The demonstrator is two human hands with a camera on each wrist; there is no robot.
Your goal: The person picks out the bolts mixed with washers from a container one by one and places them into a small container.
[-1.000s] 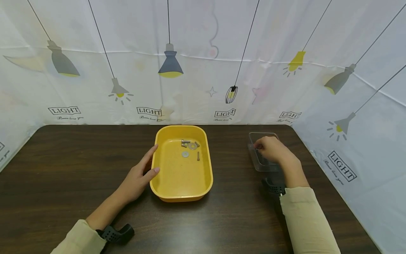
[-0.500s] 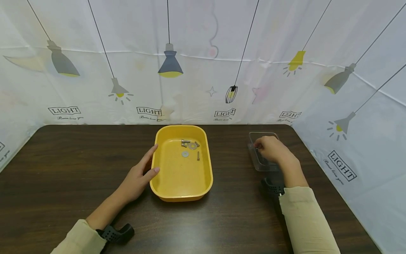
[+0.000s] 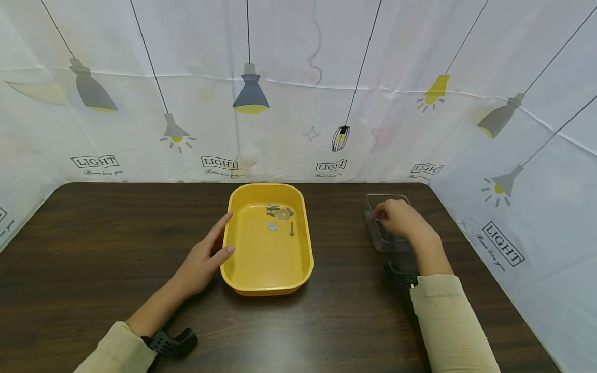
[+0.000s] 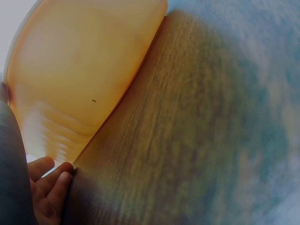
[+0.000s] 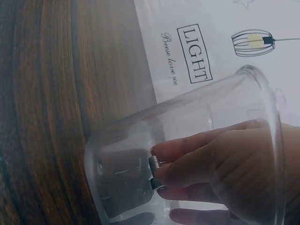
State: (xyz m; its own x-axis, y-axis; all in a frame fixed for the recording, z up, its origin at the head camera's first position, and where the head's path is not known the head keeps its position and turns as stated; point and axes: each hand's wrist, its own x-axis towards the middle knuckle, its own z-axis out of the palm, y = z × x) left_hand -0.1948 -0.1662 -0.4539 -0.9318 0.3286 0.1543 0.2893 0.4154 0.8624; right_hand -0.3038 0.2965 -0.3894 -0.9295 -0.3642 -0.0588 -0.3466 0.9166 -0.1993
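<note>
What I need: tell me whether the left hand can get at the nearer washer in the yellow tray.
Probably yes: the left hand holds the yellow tray, which is open above, and nothing covers the nearer washer. It may need to let go of the tray first.

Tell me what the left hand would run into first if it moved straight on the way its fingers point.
Most likely the left side of the yellow tray; the left hand seems to touch it, though the exact contact is hard to judge.
</note>
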